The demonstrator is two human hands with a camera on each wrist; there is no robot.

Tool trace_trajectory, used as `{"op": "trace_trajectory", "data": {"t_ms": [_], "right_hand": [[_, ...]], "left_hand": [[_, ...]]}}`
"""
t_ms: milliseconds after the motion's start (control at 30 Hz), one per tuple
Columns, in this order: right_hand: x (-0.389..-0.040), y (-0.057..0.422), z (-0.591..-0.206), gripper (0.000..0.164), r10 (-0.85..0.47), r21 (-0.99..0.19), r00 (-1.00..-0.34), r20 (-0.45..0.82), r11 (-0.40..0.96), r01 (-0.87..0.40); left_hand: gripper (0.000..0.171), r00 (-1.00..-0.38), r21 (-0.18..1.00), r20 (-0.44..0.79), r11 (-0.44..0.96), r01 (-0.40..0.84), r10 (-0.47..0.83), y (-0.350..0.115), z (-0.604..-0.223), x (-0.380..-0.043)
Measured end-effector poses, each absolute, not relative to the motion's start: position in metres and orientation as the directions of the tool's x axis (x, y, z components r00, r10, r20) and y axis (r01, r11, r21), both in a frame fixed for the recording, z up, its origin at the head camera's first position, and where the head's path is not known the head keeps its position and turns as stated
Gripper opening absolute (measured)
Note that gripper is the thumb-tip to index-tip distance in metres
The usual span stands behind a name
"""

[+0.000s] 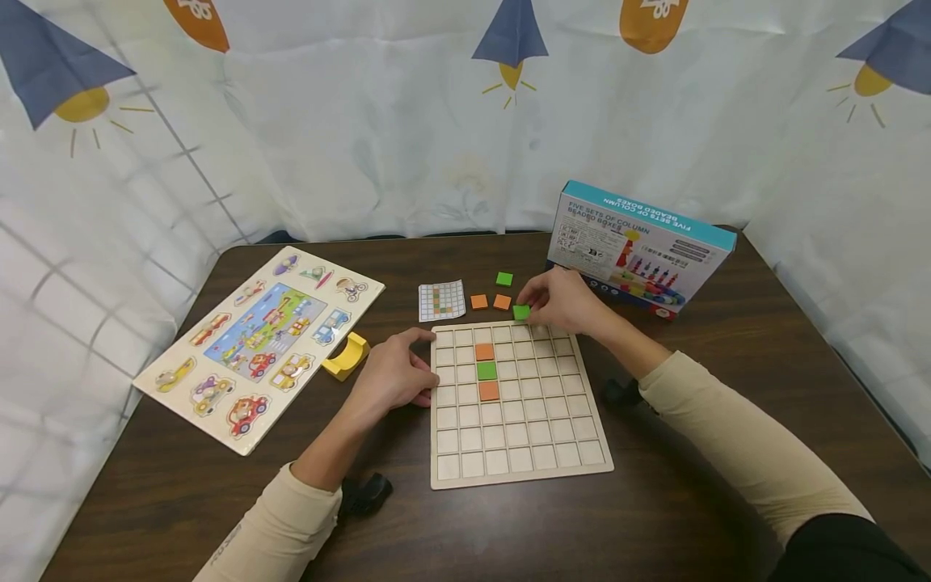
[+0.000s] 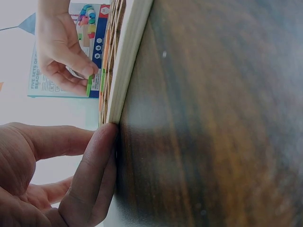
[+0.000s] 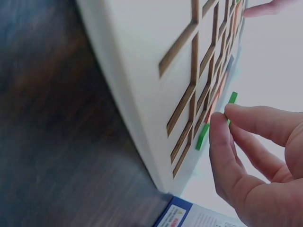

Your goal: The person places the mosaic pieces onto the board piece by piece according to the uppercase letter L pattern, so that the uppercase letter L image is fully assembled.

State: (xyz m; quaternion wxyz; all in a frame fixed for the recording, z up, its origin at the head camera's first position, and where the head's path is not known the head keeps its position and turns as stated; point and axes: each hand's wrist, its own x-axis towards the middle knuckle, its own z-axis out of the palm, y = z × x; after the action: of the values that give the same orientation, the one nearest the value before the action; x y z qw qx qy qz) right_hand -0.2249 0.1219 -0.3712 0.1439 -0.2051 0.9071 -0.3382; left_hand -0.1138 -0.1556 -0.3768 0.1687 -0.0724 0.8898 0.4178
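A wooden grid board (image 1: 524, 416) lies on the table, with an orange tile (image 1: 483, 352), a green tile (image 1: 486, 371) and a second orange tile (image 1: 489, 390) in a column of its squares. Over its back edge, my right hand (image 1: 560, 299) pinches another green tile (image 3: 233, 98) between thumb and fingers. My left hand (image 1: 396, 372) rests against the board's left edge, fingertips touching the side in the left wrist view. Behind the board lie two loose orange tiles (image 1: 478, 301) and a green one (image 1: 504, 279), beside a small printed pattern card (image 1: 441, 301).
A wooden vehicle puzzle board (image 1: 272, 331) lies at the left, a yellow curved piece (image 1: 347, 356) by its right edge. Behind my right hand stands a cardboard toy box (image 1: 640, 246). A white patterned curtain (image 1: 407, 145) hangs beyond the dark wooden table (image 1: 698, 501).
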Motion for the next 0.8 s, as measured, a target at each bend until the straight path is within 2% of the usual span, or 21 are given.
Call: {"op": "trace_trajectory", "data": {"t_ms": [800], "right_hand": [[-0.187, 0.109, -0.358, 0.02, -0.534, -0.685, -0.834, -0.137, 0.659, -0.309]], "left_hand": [[0.067, -0.932, 0.721, -0.363, 0.637, -0.271, 0.015, -0.156, -0.378, -0.115]]}}
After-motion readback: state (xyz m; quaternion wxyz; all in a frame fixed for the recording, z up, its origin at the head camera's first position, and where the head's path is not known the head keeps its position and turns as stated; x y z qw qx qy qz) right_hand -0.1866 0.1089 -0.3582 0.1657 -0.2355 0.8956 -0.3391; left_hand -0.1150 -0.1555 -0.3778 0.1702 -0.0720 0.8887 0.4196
